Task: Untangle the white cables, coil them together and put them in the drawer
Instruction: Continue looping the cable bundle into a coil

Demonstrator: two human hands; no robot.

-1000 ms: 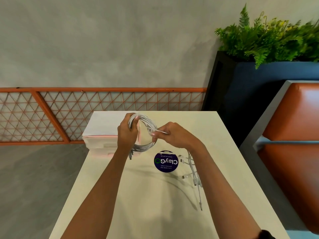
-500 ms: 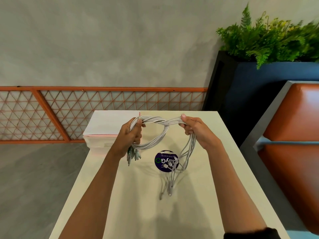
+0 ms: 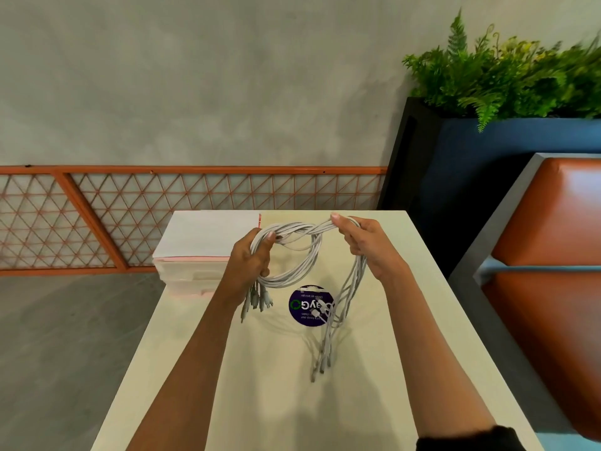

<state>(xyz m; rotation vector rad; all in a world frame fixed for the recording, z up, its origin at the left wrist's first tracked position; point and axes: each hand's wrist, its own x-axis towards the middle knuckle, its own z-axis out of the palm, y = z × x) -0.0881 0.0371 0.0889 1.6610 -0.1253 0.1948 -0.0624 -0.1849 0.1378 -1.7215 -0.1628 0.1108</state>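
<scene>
A bundle of white cables stretches between my two hands above the cream table. My left hand grips the coiled part, and several plug ends hang below its wrist. My right hand grips the bundle farther right, held slightly higher. From it a loose run of cables hangs down onto the table, ending in several plugs near the middle. A loop sags between the hands. The pink and white drawer unit stands at the table's far left corner, just left of my left hand; its drawer looks closed.
A round dark blue sticker lies on the table under the cables. A black and blue planter with green ferns stands at the right, with an orange bench seat beside the table. An orange lattice rail runs along the wall behind.
My right hand has moved right, away from the left, pulling a twisted length of cables out between the hands. The loose ends were lifted and dragged toward the table's middle.
</scene>
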